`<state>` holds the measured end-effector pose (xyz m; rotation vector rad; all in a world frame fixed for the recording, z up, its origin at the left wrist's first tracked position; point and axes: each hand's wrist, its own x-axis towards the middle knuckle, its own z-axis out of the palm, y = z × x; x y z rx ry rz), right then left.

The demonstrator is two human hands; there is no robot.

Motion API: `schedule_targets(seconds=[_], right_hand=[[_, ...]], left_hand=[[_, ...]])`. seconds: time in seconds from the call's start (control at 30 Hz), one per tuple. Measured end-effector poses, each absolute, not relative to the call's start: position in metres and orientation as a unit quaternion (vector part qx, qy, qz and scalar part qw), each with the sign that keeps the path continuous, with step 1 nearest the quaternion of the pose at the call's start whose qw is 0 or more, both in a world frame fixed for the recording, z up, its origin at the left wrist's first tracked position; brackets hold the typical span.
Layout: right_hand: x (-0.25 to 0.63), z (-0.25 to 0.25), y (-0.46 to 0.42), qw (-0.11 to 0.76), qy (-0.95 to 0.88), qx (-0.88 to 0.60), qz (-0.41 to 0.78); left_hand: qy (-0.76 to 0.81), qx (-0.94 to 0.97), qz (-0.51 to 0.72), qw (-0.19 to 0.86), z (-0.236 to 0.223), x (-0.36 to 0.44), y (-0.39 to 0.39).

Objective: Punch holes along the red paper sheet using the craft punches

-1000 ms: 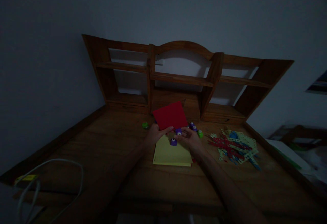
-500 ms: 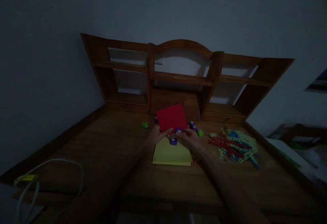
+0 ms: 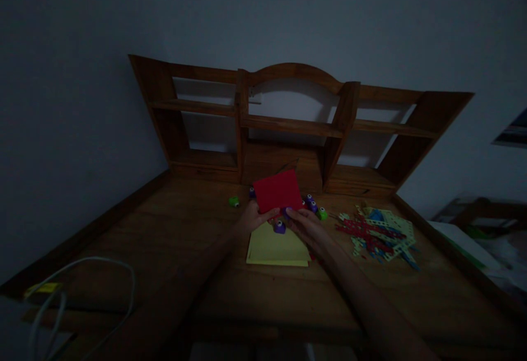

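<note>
My left hand point(image 3: 252, 217) is closed on the lower left edge of a red sheet of paper point(image 3: 278, 190), which it holds tilted up above the desk. At the sheet's lower edge, a small purple craft punch point(image 3: 286, 212) sits in my right hand point(image 3: 307, 223), whose fingers are closed round it and partly cover it. Just below the hands, a second purple craft punch point(image 3: 280, 227) with a white button rests on a stack of yellow paper point(image 3: 278, 248). Dim light hides the finger details.
Purple punches point(image 3: 312, 203) and a green punch point(image 3: 323, 214) stand right of the sheet; another green punch point(image 3: 234, 202) lies left. Hole-filled coloured strips point(image 3: 374, 235) are heaped at right. A white cable point(image 3: 130, 273) loops at front left. A wooden shelf point(image 3: 292, 125) backs the desk.
The fingers of my right hand have closed over the white top of the purple punch. The red sheet has shifted very slightly; my left hand keeps its hold.
</note>
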<state>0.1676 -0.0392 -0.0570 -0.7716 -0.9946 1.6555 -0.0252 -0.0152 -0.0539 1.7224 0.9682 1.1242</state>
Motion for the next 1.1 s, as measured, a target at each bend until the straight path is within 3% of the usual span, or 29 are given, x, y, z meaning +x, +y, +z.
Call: schedule_targets(seconds=[1.1], right_hand=[[0.16, -0.053, -0.043, 0.519, -0.443, -0.349, 0.643]], left_hand=[[0.353, 0.63, 0.481, 0.498, -0.047, -0.017, -0.03]])
